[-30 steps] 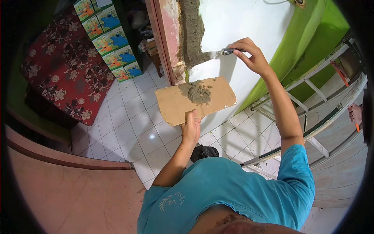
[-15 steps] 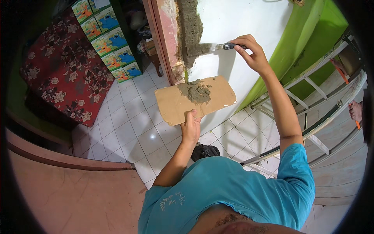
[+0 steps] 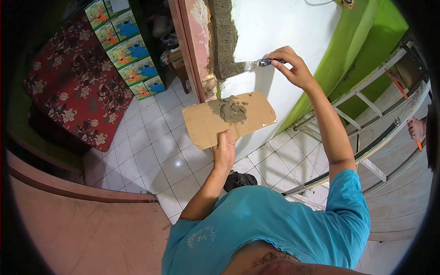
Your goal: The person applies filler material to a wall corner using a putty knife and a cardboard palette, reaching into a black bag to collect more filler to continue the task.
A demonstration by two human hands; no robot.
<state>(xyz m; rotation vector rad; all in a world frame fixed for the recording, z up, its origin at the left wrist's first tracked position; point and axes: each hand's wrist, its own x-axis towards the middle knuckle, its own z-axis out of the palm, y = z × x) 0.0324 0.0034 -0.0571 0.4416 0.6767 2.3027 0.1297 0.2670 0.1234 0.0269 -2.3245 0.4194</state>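
My right hand (image 3: 293, 68) grips the dark handle of a putty knife (image 3: 251, 66). Its blade lies against the lower part of a wet grey mortar strip (image 3: 223, 39) on the wall edge, beside the door frame. In my left hand (image 3: 224, 151) is a flat piece of cardboard (image 3: 201, 126), pinched with the thumb on top and the fingers mostly hidden beneath. A heap of grey mortar (image 3: 233, 112) rests on the cardboard near its far edge. The cardboard is just below the end of the strip, where rough bare wall (image 3: 209, 87) shows.
White wall (image 3: 284, 27) lies right of the strip, then a green curtain (image 3: 330, 78). A metal ladder (image 3: 366, 103) stands at right, with another person's foot (image 3: 417, 129) beyond it. A black plastic bag (image 3: 240, 180) sits on the tiles. Patterned boxes (image 3: 133, 48) and a red floral cloth (image 3: 78, 87) are left.
The putty knife and my right hand have moved down along the mortar strip and slightly left. The cardboard in my left hand has barely moved.
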